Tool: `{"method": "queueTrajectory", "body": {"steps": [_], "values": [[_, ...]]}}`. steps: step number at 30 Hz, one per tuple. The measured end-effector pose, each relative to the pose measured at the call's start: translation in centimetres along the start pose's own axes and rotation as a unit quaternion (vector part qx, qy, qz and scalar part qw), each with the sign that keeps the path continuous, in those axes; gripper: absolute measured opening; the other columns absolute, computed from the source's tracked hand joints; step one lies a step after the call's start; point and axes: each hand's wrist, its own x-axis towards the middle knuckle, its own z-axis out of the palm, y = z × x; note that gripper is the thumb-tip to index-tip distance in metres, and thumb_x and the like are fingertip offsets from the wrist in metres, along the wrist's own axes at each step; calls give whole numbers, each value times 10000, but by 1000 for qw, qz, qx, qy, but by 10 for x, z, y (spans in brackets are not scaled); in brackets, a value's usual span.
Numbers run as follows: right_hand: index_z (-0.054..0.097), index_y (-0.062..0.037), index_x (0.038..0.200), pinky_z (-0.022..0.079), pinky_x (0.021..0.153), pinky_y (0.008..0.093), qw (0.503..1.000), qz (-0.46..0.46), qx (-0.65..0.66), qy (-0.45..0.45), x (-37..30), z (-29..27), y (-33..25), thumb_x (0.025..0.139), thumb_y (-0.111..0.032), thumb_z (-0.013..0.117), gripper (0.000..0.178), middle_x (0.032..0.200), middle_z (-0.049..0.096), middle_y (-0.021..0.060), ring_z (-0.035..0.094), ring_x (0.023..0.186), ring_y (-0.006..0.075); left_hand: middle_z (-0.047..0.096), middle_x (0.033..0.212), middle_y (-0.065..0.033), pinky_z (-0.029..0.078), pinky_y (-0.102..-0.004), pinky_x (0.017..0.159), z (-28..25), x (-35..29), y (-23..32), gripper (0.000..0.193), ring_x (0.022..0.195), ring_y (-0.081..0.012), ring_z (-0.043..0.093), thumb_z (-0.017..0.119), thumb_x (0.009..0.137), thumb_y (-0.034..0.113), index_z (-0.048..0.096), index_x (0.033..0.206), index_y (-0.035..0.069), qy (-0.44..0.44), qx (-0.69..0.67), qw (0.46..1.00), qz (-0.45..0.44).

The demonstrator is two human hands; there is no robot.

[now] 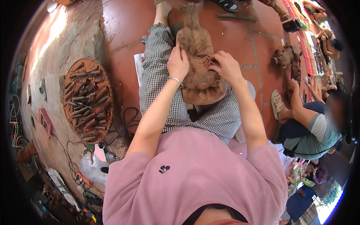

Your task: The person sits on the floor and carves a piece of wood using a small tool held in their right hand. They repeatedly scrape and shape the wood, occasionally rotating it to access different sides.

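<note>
Here, a carved brown statue [196, 41] rests btwn checked-trouser legs [159, 71]. L hand [178, 64] lies unclenched on its side; R hand [228, 67] bends fingers to its front, can't tell if gripping anything. Dark tools [88, 99] fill an oval tray [89, 63], far L; co-worker [317, 129] at R.

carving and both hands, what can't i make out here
In the head view:
Carving: far side, turned away from the camera
Right hand: anything between its fingertips, too small to tell
Left hand: palm, hidden behind its own back
Piled tools: many ends, covered by one another
Foot: partly cut off by the upper edge
</note>
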Motion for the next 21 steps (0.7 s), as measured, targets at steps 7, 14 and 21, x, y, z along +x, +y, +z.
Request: {"method": "queueTrajectory", "body": {"steps": [7,14,21], "values": [[678,-91,911,474,838,397,993,-107,-18,46,18,-6,-3,779,-117,726,142,950,597,60,568,965,281,659,1191,-205,493,-384,940,8,-4,-11,346,1088,-343,637,437,973,129,613,1233,-17,105,-94,990,19],[663,-82,984,496,797,382,992,-97,60,-61,16,12,-6,820,-108,689,168,935,591,70,581,919,271,636,1228,-191,481,-395,969,8,-4,-11,332,1120,-344,611,437,954,103,612,1209,-18,100,-110,988,29],[628,-59,947,507,754,403,991,-127,45,12,11,19,-8,796,-121,711,183,886,585,83,598,869,287,650,1200,-190,495,-398,945,8,-7,-7,325,1084,-351,627,442,953,103,620,1195,-24,106,-109,988,24]]}}
